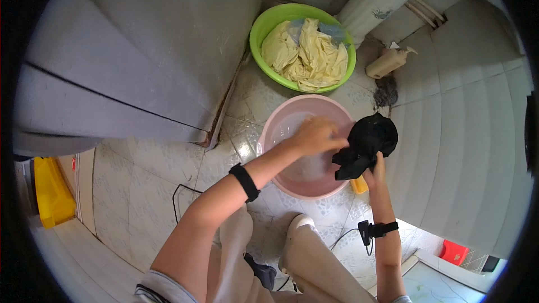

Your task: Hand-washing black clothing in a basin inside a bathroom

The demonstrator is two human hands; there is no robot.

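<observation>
A black cloth item (372, 134), perhaps a garment, is bunched up over the right rim of the pink basin (290, 191). My right hand (374, 173) grips it from below, most of the fingers hidden by the fabric. Above the basin's middle, my left hand (316, 136) is blurred. Its fingers are apart, pointing towards the cloth, and I see nothing held in them. Cloudy water (301, 166) lies in the basin. Black straps circle both forearms, the right one carrying a small device (364, 232).
Behind the basin stands a green tub (257, 52) with pale yellow fabric (322, 61). A pump bottle (386, 63) leans near the tiled wall on the right. A yellow object (359, 184) sits against the basin's lower right side. A large grey appliance or cabinet (168, 50) fills the left.
</observation>
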